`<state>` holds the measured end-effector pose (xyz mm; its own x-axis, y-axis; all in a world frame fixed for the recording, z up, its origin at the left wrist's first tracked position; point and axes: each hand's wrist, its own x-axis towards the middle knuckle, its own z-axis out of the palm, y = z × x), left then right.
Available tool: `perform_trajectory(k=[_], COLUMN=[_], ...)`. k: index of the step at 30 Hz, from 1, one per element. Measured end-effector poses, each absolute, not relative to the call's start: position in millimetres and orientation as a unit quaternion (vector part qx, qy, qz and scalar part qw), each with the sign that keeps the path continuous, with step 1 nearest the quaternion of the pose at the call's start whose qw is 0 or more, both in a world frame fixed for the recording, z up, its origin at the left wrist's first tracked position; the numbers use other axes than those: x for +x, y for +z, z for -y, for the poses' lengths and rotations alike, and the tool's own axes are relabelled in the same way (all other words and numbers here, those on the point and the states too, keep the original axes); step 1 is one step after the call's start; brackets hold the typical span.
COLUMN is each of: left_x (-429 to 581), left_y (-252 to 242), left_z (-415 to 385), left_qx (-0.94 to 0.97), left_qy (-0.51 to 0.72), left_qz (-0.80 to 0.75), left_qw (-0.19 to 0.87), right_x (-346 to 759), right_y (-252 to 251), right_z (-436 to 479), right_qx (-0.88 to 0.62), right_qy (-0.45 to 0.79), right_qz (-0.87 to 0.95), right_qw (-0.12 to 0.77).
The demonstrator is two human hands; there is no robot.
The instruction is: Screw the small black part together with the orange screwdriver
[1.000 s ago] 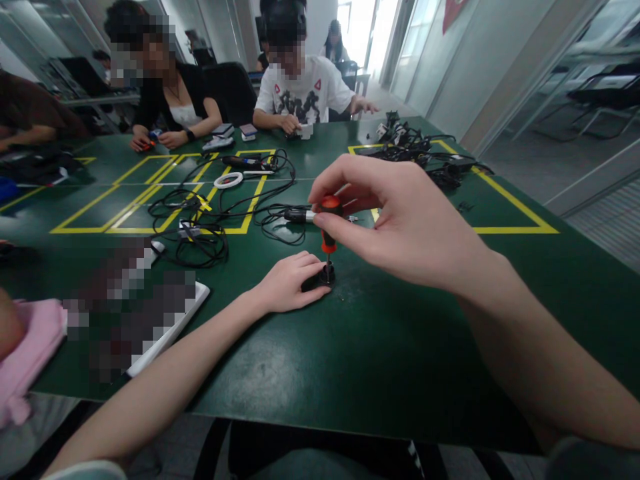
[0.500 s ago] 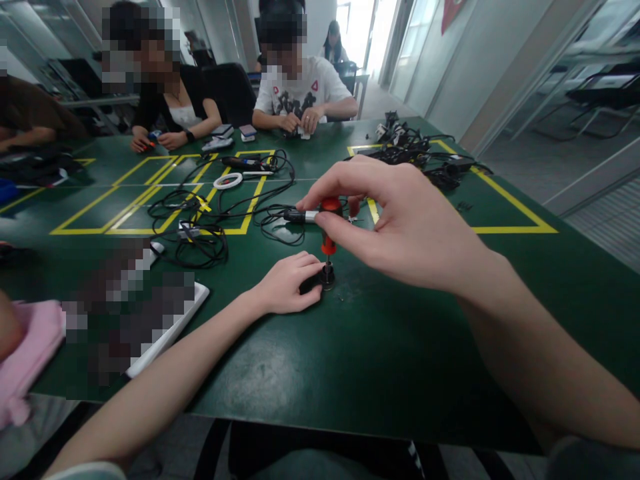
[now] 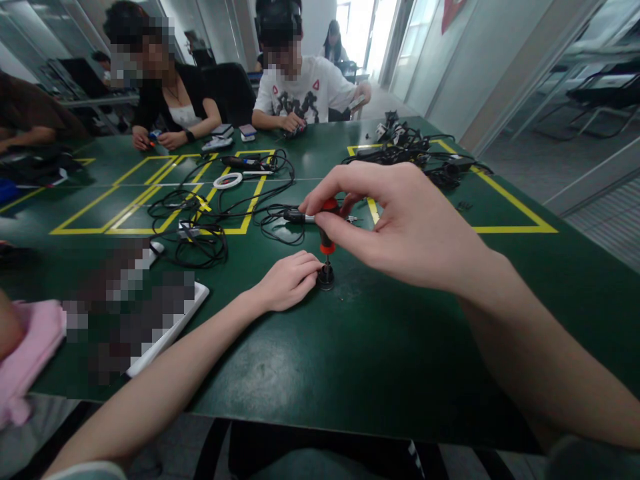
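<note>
Stretching broad and green, the desk has bare room in front of the person and off to the right, with its near edge just under both forearms. A tangle of black cables lies beyond on the left, near enough to snag. The right hand hangs over the middle, fingers closed in a pinch round the red handle of a small screwdriver standing upright. The left hand rests on the desk, fingers pressed shut on a small black part under the tip. Both things look light and stiff. The part seems apt to slide and is best held low, by its sides.
</note>
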<state>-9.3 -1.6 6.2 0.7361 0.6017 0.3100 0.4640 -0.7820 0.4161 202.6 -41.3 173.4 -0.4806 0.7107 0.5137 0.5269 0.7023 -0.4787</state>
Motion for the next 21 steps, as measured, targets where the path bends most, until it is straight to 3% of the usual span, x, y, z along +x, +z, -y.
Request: perform_trajectory(k=[21], left_x=[-10.8], left_y=[1.0], left_z=[-1.0], left_qx=[0.917], left_qy=[0.231], left_qz=[-0.282], left_qw=[0.161], right_x=[203.6], right_y=[173.4], right_z=[41.4], right_qx=[-0.353], right_qy=[0.136], right_qz=[0.851], right_qw=[0.365])
